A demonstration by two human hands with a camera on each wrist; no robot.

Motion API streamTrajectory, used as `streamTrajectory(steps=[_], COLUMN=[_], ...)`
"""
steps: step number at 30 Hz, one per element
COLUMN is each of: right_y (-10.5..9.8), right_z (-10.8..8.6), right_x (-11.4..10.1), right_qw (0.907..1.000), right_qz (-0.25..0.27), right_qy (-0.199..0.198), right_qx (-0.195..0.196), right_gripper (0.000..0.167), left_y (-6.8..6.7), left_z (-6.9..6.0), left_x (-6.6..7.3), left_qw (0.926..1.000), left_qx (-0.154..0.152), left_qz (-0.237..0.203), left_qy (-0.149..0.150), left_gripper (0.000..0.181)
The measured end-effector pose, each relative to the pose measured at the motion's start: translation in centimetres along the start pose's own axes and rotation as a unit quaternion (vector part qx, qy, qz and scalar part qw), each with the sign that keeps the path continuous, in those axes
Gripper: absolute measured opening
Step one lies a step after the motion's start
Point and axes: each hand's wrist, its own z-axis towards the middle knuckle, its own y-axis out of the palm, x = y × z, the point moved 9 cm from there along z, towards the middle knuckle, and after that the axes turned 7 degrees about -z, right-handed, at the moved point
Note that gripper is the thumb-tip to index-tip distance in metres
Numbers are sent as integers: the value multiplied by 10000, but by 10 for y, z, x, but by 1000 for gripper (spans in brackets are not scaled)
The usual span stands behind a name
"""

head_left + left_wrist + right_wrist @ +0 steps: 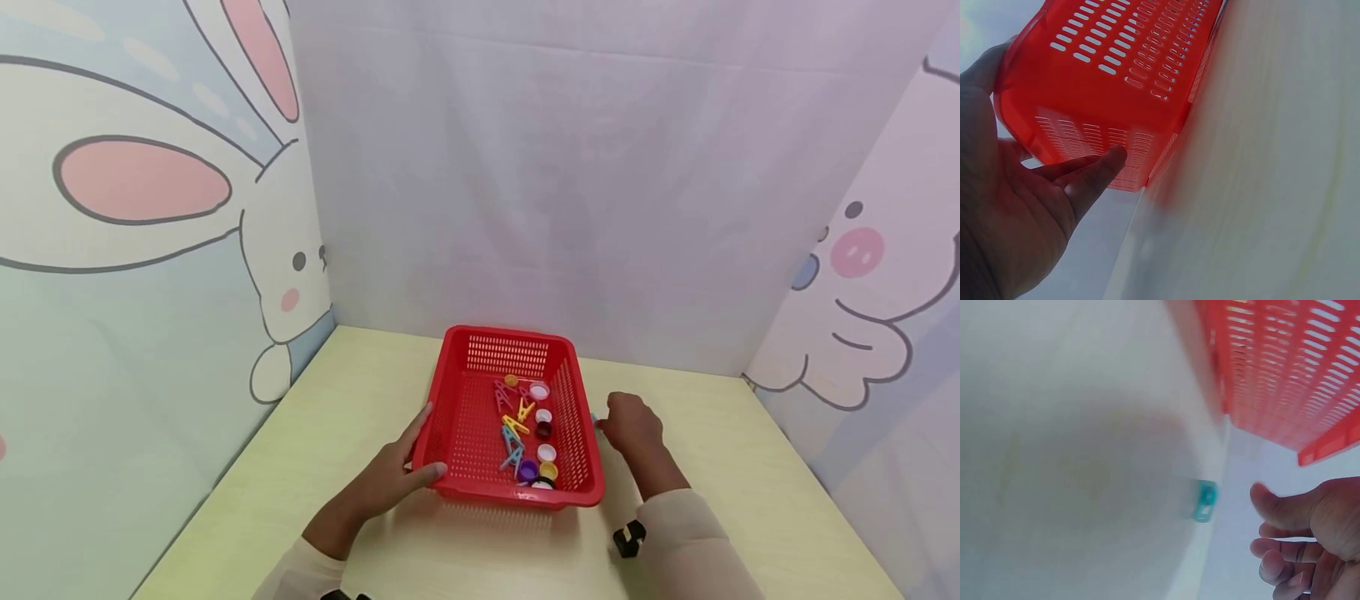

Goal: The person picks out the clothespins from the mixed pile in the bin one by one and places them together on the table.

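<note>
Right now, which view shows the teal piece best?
The right wrist view: there the teal piece appears with nothing in front of it, though a little blurred. The head view shows only a sliver, between the basket and the right hand. The left wrist view doesn't show it.

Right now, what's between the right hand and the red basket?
A small teal piece shows between the right hand and red basket in the head view; the right wrist view has it on the table.
</note>
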Motion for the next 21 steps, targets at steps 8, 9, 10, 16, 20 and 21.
streamTrajectory(steps=[8,9,10,16,20,21], right_y=[-32,-35,-38,-54,-58,-58], right_z=[-9,-10,-12,-23,-31,-33], right_x=[-12,-14,-16,-33,-51,-55], right_qw=[9989,9987,9984,9960,9956,9957], right_qz=[-62,-52,-58,-301,-284,-247], right_qy=[-150,-155,-143,-105,-66,-74], right_qx=[449,492,541,840,889,887], right_gripper=[34,35,35,34,41,44], left_y=[1,1,1,1,-1,-1], left_z=[1,1,1,1,0,0], left_x=[2,2,3,2,2,2], left_qw=[10000,10000,10000,10000,9999,9999], left_qx=[1,6,12,19,64,64], left_qz=[17,7,7,31,69,90], left_qy=[-2,-3,-6,-28,-60,-38], left_gripper=[110,111,111,112,112,112])
